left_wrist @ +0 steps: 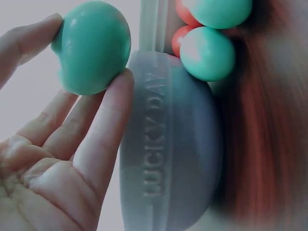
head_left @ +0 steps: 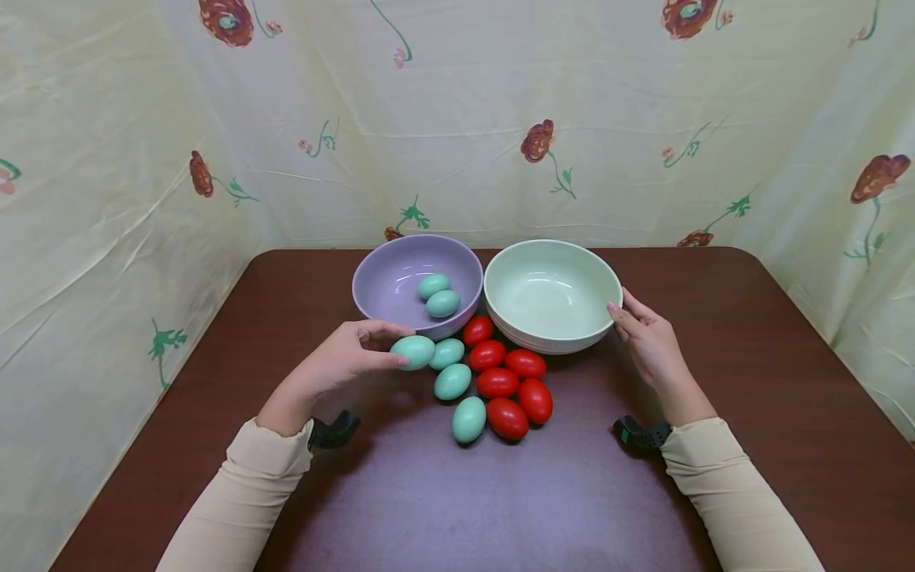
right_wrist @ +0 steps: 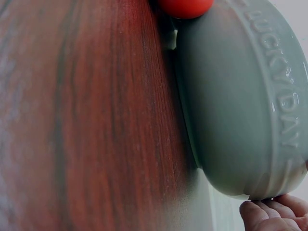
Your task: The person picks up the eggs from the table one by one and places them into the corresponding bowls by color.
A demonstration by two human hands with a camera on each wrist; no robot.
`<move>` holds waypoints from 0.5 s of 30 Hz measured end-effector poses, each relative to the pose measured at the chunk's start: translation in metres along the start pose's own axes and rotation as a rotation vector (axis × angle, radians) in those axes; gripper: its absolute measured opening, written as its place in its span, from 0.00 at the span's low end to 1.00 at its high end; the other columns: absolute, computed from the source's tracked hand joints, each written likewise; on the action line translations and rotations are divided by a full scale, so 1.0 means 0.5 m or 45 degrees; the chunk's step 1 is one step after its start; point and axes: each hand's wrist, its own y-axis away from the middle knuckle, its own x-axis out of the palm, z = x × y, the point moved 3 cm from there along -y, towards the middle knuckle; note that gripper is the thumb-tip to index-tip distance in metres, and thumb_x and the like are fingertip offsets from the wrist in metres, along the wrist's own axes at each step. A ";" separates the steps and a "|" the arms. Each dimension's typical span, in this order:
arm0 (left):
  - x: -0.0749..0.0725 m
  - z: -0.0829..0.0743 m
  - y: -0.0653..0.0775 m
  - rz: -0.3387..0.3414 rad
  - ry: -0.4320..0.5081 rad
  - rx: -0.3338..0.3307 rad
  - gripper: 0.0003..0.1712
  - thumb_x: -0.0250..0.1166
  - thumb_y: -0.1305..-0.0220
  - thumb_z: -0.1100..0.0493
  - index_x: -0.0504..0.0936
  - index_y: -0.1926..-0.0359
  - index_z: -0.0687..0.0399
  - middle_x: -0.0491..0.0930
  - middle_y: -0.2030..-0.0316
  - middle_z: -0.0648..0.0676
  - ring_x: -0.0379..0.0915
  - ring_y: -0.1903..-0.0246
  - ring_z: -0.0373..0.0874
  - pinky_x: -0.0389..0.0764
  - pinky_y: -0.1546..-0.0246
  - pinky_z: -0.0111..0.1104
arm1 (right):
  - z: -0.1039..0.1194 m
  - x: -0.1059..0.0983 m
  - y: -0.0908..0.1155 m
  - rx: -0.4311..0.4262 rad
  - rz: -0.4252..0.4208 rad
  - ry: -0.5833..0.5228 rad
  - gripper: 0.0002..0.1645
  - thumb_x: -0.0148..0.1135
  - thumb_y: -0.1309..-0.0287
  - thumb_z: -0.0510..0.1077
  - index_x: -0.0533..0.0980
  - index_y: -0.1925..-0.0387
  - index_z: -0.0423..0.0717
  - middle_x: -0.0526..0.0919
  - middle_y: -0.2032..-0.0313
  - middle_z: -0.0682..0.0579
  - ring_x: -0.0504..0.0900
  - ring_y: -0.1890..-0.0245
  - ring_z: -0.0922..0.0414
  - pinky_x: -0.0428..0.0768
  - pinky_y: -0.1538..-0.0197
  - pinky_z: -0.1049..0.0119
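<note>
My left hand pinches a mint-green egg between thumb and fingertips, raised just in front of the purple bowl. Two more green eggs lie inside that bowl. In the left wrist view the held egg is beside the bowl's outer wall, which bears raised "LUCKY DAY" lettering. At the right, my right hand holds the rim of the pale green bowl, thumb at the edge and fingers outside; no eggs show in it. The right wrist view shows fingertips against the bowl's wall.
Three green eggs and several red eggs lie clustered on the dark wooden table in front of the bowls. The two bowls stand side by side near the back edge. Behind hangs a flowered cloth.
</note>
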 end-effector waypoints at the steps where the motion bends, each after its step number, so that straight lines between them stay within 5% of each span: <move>1: -0.001 -0.003 -0.001 0.000 0.002 0.004 0.26 0.73 0.42 0.56 0.81 0.42 0.54 0.84 0.47 0.55 0.79 0.48 0.41 0.79 0.48 0.28 | 0.000 0.000 0.000 -0.001 0.000 -0.009 0.46 0.58 0.31 0.48 0.45 0.23 0.43 0.42 0.21 0.47 0.49 0.23 0.56 0.54 0.27 0.65; 15: -0.028 -0.034 -0.025 -0.093 -0.023 0.010 0.25 0.72 0.42 0.56 0.81 0.43 0.54 0.83 0.48 0.53 0.78 0.48 0.38 0.78 0.49 0.27 | 0.002 0.002 0.002 -0.003 0.000 -0.009 0.46 0.58 0.31 0.48 0.45 0.23 0.43 0.42 0.21 0.47 0.49 0.23 0.56 0.53 0.27 0.65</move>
